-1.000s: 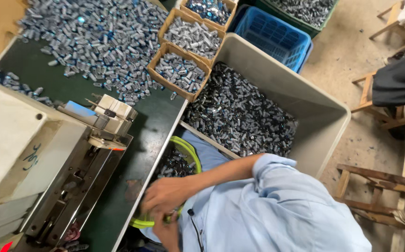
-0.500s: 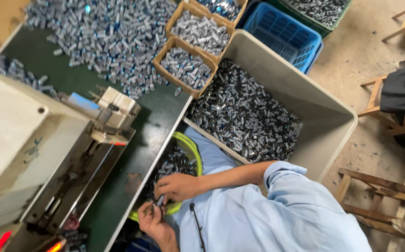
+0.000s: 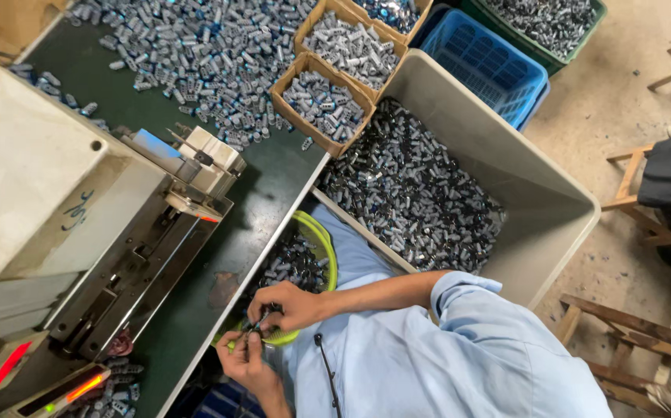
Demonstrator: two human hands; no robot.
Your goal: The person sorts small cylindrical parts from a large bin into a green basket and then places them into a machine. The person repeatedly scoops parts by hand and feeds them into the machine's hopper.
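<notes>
1. Three open brown cardboard boxes (image 3: 321,104) are sitting in a row at the bench's (image 3: 273,186) far edge.
2. A glowing red display strip (image 3: 4,368) is showing at lower left.
3. An orange-lit strip (image 3: 80,387) is lying just beside it.

Yellow-green bowl (image 3: 326,246), blue crate (image 3: 484,63), dark green table (image 3: 273,176) — silvery parts (image 3: 413,193).

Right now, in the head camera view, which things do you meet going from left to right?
Beige machine → green table → yellow-green bowl → big grey bin → wooden stool.
</notes>
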